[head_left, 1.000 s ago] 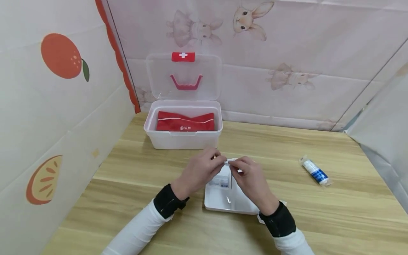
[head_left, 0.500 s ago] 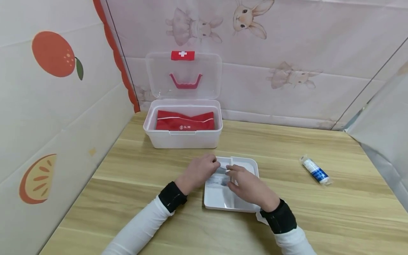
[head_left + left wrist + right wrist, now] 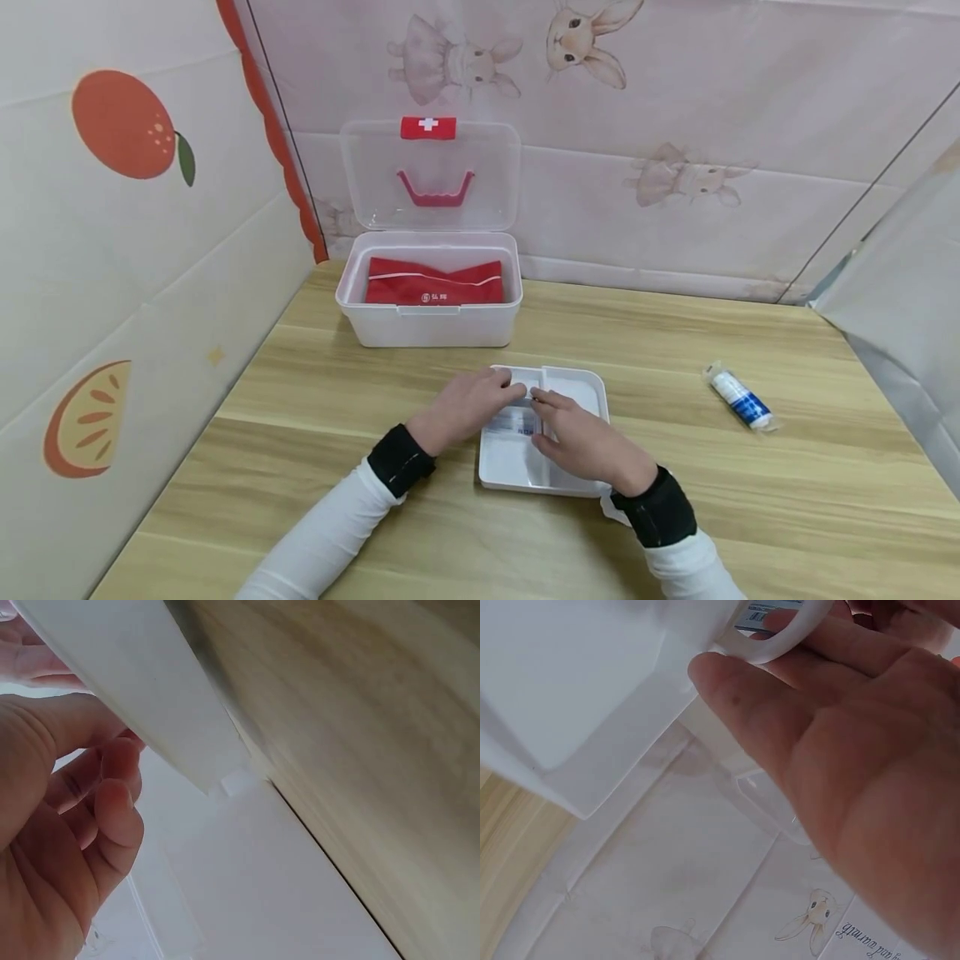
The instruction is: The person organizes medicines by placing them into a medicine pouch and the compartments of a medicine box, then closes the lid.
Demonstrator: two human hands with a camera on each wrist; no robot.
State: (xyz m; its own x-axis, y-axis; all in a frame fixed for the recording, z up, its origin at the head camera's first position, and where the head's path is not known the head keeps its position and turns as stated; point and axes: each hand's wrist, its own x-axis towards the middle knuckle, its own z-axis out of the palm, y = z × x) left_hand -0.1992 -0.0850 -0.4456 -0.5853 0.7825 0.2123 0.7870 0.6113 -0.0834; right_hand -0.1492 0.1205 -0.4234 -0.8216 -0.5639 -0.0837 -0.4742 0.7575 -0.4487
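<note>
A white divided tray [image 3: 510, 468] lies on the table with both hands over it. In its left half lies a clear packet [image 3: 512, 422] with blue print. My left hand [image 3: 467, 407] is over the tray's far left part, fingers curled in the left wrist view [image 3: 75, 802]. Whether something is between its thumb and forefinger I cannot tell. My right hand [image 3: 592, 442] lies over the middle divider, fingers fairly straight. In the right wrist view its thumb tip touches the base of a white loop handle [image 3: 780, 641], with the other fingers beyond it.
Behind the tray stands a translucent first-aid box [image 3: 435, 327], lid raised, with a red pouch [image 3: 435, 285] inside. A wrapped blue-and-white roll [image 3: 741, 400] lies at the right. Something white [image 3: 615, 507] shows under the right wrist. Patterned cloth walls surround the table.
Both hands pinched at a small white piece over the tray's far edge; since then they have come down and parted slightly. The right fingers have straightened over the divider.
</note>
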